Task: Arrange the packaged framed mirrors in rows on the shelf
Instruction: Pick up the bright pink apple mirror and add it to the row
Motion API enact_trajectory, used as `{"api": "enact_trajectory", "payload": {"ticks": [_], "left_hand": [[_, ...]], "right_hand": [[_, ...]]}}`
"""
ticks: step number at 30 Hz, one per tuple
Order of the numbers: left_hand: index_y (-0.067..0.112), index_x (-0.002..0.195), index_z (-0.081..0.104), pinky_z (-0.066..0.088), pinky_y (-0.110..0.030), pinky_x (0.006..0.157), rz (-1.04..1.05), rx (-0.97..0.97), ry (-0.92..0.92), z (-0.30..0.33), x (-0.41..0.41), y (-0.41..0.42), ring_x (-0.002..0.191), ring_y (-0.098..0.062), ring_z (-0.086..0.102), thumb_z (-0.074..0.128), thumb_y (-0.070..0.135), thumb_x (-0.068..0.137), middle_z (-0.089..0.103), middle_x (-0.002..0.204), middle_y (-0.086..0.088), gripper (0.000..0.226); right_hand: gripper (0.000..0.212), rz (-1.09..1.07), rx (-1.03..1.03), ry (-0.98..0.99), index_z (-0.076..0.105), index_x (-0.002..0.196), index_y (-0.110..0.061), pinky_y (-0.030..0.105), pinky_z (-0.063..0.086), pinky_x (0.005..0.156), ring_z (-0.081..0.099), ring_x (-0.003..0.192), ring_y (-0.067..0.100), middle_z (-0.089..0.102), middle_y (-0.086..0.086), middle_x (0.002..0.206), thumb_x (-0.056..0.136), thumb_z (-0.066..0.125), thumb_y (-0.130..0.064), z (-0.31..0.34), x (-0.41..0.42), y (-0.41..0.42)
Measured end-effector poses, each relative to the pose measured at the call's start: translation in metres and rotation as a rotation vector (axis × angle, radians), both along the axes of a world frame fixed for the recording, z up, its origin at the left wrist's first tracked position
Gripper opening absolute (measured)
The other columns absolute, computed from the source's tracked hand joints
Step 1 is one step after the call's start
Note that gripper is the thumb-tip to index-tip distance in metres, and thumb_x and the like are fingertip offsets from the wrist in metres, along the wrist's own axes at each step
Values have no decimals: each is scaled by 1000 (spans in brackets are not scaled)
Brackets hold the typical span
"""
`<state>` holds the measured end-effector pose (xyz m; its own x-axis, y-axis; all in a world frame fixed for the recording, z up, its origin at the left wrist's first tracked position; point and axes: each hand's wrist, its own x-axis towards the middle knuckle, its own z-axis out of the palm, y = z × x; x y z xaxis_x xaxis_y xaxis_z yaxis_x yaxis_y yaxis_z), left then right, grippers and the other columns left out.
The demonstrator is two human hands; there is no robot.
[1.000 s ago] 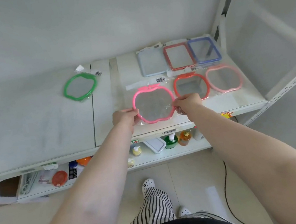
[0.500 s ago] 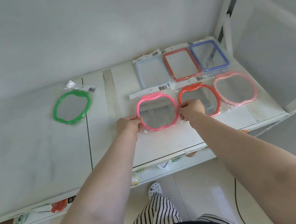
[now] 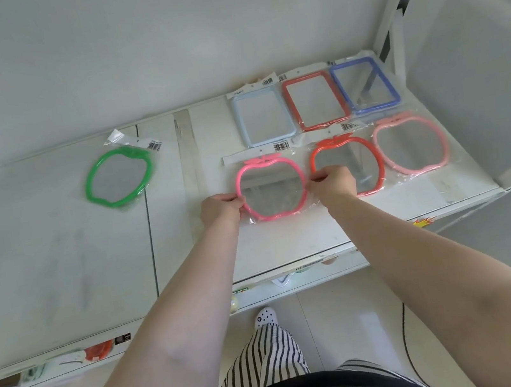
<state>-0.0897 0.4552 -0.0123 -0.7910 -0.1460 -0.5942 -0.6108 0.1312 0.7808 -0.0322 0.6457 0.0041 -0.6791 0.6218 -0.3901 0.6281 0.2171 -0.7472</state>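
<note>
While flat on the shelf (image 3: 288, 241), both hands pinch the apple-shaped pink mirror (image 3: 271, 187)

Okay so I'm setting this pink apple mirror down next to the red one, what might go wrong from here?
1. The right hand lies over the left rim of the red mirror, so letting go could nudge it out of line.
2. The pink mirror, pinched on its other side by the left hand, sits very close to the red one; their bags may overlap.
3. The green mirror lies apart on the left, easy to forget.
</note>
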Motion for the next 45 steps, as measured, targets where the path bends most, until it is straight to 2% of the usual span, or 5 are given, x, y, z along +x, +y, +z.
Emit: {"api": "enact_trajectory", "payload": {"ticks": [3, 13, 27, 33, 45], "left_hand": [[11, 78, 67, 57, -41, 89, -18, -5, -9, -6, 3, 0, 85, -32, 72, 71, -2, 76, 73, 94, -20, 15], [14, 94, 72, 54, -27, 83, -46, -178, 27, 1, 7, 9, 92, -26, 71, 74, 8, 76, 74, 99, -10, 19], [11, 101, 69, 42, -21, 72, -85, -279, 112, 3, 15, 13, 76, -14, 59, 68, 8, 81, 73, 103, -6, 20], [8, 112, 64, 44, -23, 84, -68, -315, 132, 7, 17, 6, 104, -24, 65, 69, 12, 82, 68, 115, -9, 31], [18, 135, 50, 41, -27, 97, -230, -581, 280, 53, 93, -52, 119, -23, 55, 66, 19, 84, 53, 135, -7, 53]], "right_hand": [[23, -13, 8, 9, 74, 101, -19, 39, 58, 82, 66, 83, 29, 73, 7, 95, 80, 68, -14, -3, 0, -1], [26, -16, 44, -31, 68, 103, -20, 43, 57, 83, 67, 88, 29, 68, 2, 88, 78, 65, -13, -3, 5, -2], [28, 15, 77, -63, 67, 101, -21, 41, 57, 83, 67, 92, 29, 72, 5, 97, 75, 68, -10, -4, 5, -3], [22, 21, 75, -44, 64, 98, -22, 41, 56, 85, 64, 99, 30, 69, 4, 95, 77, 68, -16, 5, 8, -4], [42, 380, 241, 51, 60, 122, -19, 42, 48, 96, 57, 116, 28, 67, 3, 121, 82, 69, -25, 29, 61, -43]]}}
